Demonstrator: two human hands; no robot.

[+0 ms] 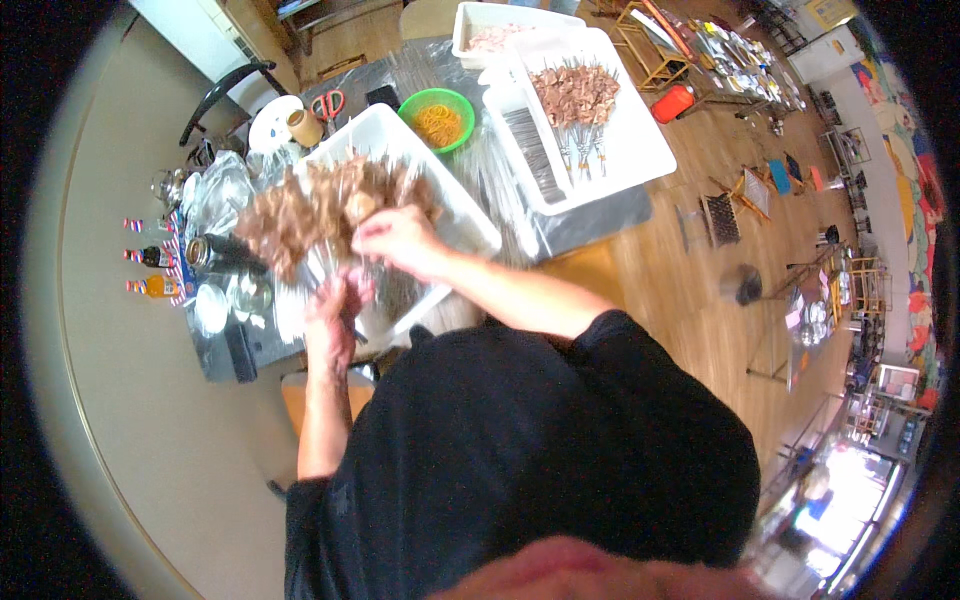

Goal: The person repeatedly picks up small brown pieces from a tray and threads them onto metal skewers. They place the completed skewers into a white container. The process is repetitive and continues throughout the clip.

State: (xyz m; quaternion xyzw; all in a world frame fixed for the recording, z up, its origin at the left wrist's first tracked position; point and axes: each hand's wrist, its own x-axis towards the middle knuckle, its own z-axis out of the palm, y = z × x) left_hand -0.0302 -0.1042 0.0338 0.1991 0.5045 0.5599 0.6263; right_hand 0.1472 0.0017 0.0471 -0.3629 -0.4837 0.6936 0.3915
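Observation:
Low on its sticks, my left hand (338, 300) grips a thick bunch of meat skewers (290, 225). Brown meat pieces fan out above that hand, over a white tray (470, 215). My right hand (400, 240) is at the right side of the bunch, fingers pinched together against the meat and sticks. Motion blur and the hand itself hide what exactly the fingertips hold. More skewers lie in the tray behind the bunch, their sticks partly covered by my hands.
A green bowl (469, 108) of thin yellow bands stands behind the tray, near red scissors (328, 104). Another white tray (640, 150) holds meat skewers and a box of dark sticks. Left are plastic bags (220, 190), bottles (150, 288) and a dark jar (205, 253).

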